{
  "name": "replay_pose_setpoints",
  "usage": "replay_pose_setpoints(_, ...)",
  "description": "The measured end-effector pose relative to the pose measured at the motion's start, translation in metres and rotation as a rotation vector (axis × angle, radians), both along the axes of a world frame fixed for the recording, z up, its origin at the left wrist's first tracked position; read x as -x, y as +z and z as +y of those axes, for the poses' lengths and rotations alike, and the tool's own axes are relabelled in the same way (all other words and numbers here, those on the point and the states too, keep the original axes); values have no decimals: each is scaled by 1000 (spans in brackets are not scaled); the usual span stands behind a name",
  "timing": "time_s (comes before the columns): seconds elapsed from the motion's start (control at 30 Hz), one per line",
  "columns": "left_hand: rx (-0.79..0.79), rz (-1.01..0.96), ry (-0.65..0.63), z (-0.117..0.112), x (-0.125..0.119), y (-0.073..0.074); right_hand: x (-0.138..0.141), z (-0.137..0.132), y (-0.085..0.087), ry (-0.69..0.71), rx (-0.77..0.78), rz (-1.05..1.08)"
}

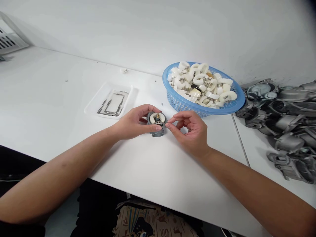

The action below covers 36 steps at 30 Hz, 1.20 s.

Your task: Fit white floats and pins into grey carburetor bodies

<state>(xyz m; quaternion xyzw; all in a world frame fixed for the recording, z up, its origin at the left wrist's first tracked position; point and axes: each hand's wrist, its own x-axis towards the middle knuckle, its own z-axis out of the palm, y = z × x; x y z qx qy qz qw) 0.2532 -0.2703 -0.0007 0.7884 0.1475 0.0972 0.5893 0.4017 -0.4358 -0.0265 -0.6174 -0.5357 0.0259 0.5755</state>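
My left hand [134,124] is closed round the side of a small grey metal carburetor body [158,133], its thumb along the near edge. Set in the body's round opening is a white C-shaped float [161,117], with a brass part [158,116] at its middle. At the right rim, my right hand [189,130] pinches a thin metal pin [163,123] between thumb and forefinger. The pin lies across the float's hinge area; how deep it sits is too small to tell. The right hand's other fingers are curled.
A blue basket [172,95] heaped with white floats stands behind my right hand. Left of centre is a white tray [92,102] holding several thin metal pins. Grey metal carburetor bodies [288,141] are piled at the right. A white slotted basket [12,39] sits far left.
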Motion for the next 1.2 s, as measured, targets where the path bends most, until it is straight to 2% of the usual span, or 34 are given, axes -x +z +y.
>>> replay_pose_setpoints(0.1,-13,7,-6,0,0,0,1,0,2,40,-12,0)
replay_pose_setpoints(0.3,48,-19,-22,0,-1,1,7,-3,4,7,-11,-34)
replay_pose_setpoints(0.5,71,-27,-52,5,0,-4,5,-4,3,47,-28,-77)
replay_pose_setpoints(0.73,96,-88,-113,8,-1,-9,3,-3,2,-9,-69,-105)
replay_pose_setpoints(1.0,118,-39,-164,14,1,-4,10,2,4,13,-83,-144)
replay_pose_setpoints(1.2,174,-57,-187,16,0,-4,9,5,2,27,-104,-278)
